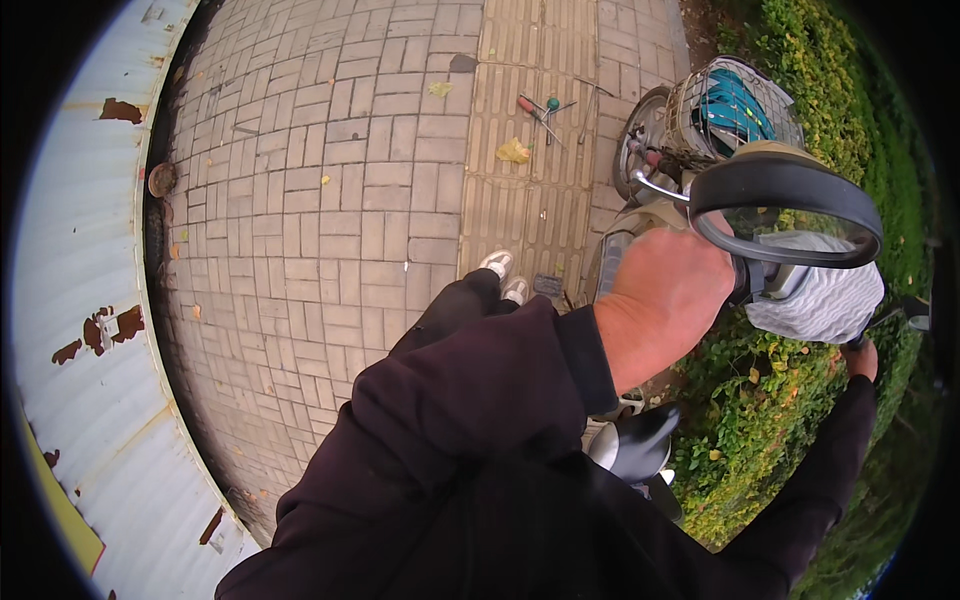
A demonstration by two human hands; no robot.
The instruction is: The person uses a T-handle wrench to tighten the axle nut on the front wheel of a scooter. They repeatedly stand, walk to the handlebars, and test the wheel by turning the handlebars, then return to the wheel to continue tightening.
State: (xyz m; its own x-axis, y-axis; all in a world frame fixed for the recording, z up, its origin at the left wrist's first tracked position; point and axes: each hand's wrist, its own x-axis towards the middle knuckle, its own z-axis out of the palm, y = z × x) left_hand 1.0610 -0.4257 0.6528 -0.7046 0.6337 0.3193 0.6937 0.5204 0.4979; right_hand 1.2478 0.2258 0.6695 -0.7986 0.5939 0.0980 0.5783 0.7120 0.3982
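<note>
Closed round the left end of a scooter's handlebar (742, 281), my left hand (668, 300) shows mostly its back; its fingers are largely hidden. A black-framed rear-view mirror (722, 240) stands just beyond it. Further right, my right hand (860, 358) is wrapped round the other handlebar end, seen small and partly hidden. Between the two hands, a wrinkled pale grey cover (820, 305) lies over the middle of the handlebar. In front is a wire basket (680, 112) with a teal item (735, 105) in it. The black and white seat (640, 442) shows below my left forearm.
Screwdrivers with red (525, 103) and green (552, 103) handles and other thin tools lie on the yellowish tactile paving (530, 220). A hedge (760, 430) borders the scooter's right side. A rusty white metal wall (90, 230) runs along the left of the brick pavement (350, 180).
</note>
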